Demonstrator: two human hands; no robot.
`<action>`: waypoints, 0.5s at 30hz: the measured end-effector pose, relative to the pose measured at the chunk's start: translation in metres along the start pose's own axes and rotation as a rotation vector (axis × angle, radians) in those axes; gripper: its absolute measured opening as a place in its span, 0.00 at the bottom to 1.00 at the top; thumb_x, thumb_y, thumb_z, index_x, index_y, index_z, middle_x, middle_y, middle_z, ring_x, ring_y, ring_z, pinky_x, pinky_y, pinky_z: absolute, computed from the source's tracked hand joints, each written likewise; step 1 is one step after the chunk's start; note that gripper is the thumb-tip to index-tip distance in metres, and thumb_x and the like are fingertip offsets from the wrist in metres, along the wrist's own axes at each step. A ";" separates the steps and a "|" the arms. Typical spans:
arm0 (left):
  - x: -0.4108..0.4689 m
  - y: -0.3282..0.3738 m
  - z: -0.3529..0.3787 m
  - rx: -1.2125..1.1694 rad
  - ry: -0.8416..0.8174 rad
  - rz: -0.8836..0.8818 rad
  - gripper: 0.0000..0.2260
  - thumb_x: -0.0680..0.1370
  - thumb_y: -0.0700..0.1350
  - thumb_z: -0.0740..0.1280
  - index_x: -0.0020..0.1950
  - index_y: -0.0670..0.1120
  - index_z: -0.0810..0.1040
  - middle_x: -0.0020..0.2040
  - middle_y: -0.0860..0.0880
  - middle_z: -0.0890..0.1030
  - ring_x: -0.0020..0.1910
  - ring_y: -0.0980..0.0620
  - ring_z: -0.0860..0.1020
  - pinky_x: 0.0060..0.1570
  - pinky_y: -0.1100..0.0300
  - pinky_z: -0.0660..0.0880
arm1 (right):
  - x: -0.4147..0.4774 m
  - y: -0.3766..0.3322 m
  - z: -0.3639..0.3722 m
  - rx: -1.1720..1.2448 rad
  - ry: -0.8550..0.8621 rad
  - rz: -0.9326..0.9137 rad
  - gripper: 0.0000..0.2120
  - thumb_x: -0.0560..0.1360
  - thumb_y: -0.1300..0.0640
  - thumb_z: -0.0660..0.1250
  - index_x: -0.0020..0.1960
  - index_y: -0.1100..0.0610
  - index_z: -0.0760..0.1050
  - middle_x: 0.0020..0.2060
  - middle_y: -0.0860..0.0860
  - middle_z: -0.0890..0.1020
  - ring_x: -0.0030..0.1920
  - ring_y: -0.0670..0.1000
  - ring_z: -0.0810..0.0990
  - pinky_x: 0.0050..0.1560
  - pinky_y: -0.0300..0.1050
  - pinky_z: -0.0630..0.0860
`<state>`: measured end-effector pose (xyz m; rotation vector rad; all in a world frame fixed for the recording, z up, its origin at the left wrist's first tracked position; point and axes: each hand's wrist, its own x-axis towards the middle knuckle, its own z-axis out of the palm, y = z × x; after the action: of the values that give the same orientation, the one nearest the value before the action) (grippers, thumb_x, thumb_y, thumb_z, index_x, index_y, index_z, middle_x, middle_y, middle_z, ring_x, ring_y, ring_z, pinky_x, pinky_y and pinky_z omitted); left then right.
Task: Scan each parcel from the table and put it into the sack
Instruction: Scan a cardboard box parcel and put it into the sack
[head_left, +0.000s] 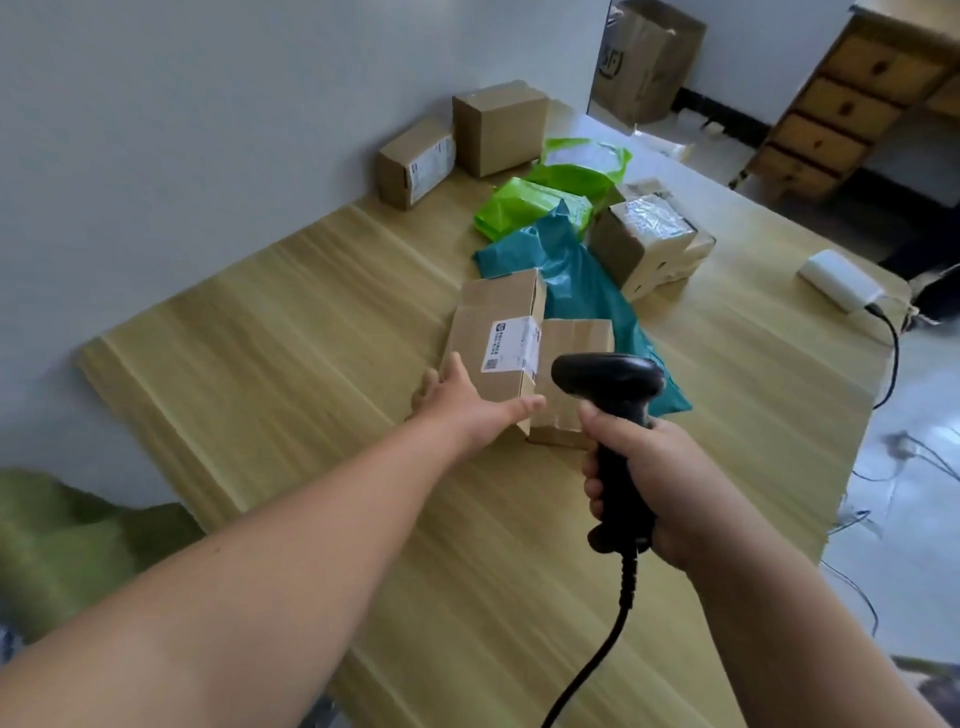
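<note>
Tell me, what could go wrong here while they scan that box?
The left hand grips the labelled box only by its near end, so it might tip or slip when lifted. That box lies against a smaller box, which could get dragged along. The scanner in the right hand trails a cable over the table's near edge; it could snag.

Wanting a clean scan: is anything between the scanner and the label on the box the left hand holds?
Nothing visible. The left hand holds the box at its near corner, clear of the label and the scanner.
</note>
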<state>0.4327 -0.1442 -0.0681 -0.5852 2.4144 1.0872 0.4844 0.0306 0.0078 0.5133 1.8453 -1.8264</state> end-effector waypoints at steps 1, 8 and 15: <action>0.004 0.003 0.006 0.006 -0.013 -0.022 0.60 0.57 0.76 0.68 0.78 0.55 0.41 0.79 0.46 0.47 0.77 0.42 0.50 0.72 0.42 0.56 | 0.003 0.002 -0.002 0.004 0.002 0.004 0.12 0.76 0.51 0.70 0.46 0.59 0.72 0.29 0.54 0.75 0.28 0.51 0.73 0.29 0.46 0.73; 0.019 -0.007 0.011 -0.110 -0.023 -0.052 0.51 0.63 0.66 0.73 0.78 0.49 0.52 0.75 0.46 0.60 0.72 0.45 0.64 0.69 0.50 0.64 | 0.016 0.006 -0.007 0.030 -0.013 0.024 0.12 0.76 0.52 0.70 0.45 0.59 0.71 0.28 0.54 0.75 0.26 0.51 0.74 0.29 0.45 0.73; 0.005 -0.041 -0.042 -0.654 0.109 -0.106 0.13 0.68 0.55 0.63 0.47 0.48 0.74 0.45 0.48 0.77 0.44 0.47 0.75 0.41 0.58 0.68 | 0.017 -0.004 0.004 0.007 -0.071 0.039 0.13 0.76 0.51 0.71 0.46 0.60 0.73 0.28 0.54 0.76 0.27 0.51 0.74 0.30 0.46 0.74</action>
<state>0.4420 -0.2023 -0.0693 -0.9823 2.0482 1.8445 0.4687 0.0247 0.0007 0.4778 1.7706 -1.8028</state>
